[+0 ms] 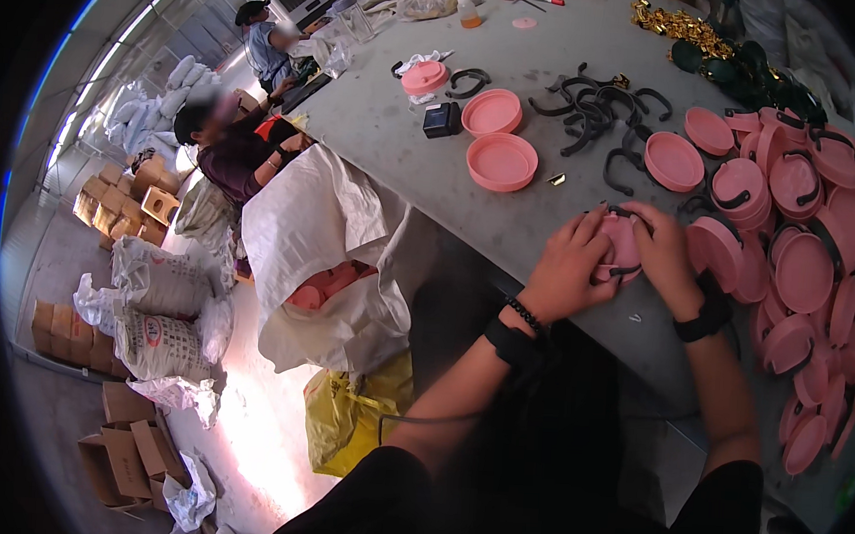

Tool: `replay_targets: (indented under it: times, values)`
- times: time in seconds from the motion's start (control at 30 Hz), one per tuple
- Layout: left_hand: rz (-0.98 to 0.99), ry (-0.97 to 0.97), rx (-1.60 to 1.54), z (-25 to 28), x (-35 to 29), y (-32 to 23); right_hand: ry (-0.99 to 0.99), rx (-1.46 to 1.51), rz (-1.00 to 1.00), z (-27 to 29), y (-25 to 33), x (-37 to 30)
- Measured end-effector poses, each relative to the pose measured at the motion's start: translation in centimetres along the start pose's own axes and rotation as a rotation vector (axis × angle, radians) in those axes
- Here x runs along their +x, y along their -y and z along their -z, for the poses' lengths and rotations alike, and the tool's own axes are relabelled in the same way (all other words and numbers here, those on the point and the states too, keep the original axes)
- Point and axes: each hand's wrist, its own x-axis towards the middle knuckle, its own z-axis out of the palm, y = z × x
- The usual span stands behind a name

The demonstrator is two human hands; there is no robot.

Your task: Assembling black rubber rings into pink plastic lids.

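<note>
Close to the table's near edge, a pink round lid (622, 240) with a dark curved handle is held between both my hands. My left hand (568, 265) closes on its left side, fingers over the top and thumb near the lower rim. On the other side my right hand (662, 255) grips the lid, its fingers bent at the upper edge. Part of the lid is hidden by my fingers. Just beyond lie loose dark curved handles (595, 111) and a pink lid without a handle (673, 161). To the right, a large heap of pink lids (804, 272), many with dark handles, spreads over the table.
Two pink lids (503, 162) and a small black box (442, 120) sit left on the grey table (397, 111). Gold pieces (686, 34) lie at the far right. A white sack (305, 212) with pink pieces stands beside the table; a co-worker (235, 155) sits beyond it.
</note>
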Motion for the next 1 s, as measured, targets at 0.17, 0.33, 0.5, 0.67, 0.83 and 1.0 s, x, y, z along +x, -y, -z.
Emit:
replay_targets:
  times: [0.17,0.33,0.5,0.67,0.83,1.0]
  values:
    - [0.003,-0.018,0.044,-0.2,0.0,0.1,0.019,-0.063,0.056,0.1,-0.1,0.2]
    - [0.029,0.017,0.061,-0.2,0.4,0.2,0.062,-0.107,0.093,0.4,0.5,0.3]
    - [0.049,0.039,0.001,0.1,0.3,0.5,0.076,0.062,0.034,-0.5,-0.1,0.0]
    - [0.007,0.035,0.019,0.1,0.3,0.3,-0.001,0.435,-0.052,-1.0,0.2,-0.3]
    - [-0.02,0.037,0.078,0.2,0.0,0.1,-0.014,0.509,-0.031,-1.1,0.6,-0.3]
    - [-0.039,0.054,0.128,0.1,-0.1,-0.2,0.022,0.372,-0.03,-0.6,0.9,-0.3]
